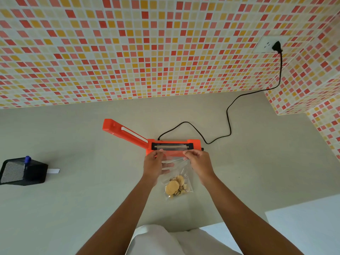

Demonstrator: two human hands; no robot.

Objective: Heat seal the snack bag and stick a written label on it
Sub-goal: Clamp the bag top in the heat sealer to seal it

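An orange heat sealer (193, 144) sits mid-counter with its lid arm (125, 132) raised to the left. A clear snack bag (181, 173) holding round biscuits and small pieces lies in front of it, its open top laid across the black sealing strip. My left hand (154, 165) pinches the bag's top left edge, its fingers partly under the plastic. The top right edge is pinched by my right hand (199, 162). A white label strip (54, 171) lies on the counter at the left, beside the pen holder.
A black mesh pen holder (22, 172) with a blue pen (27, 160) stands at the left. The sealer's black cord (228, 118) runs across the counter up to a wall socket (268, 46). Tiled walls close the back and right.
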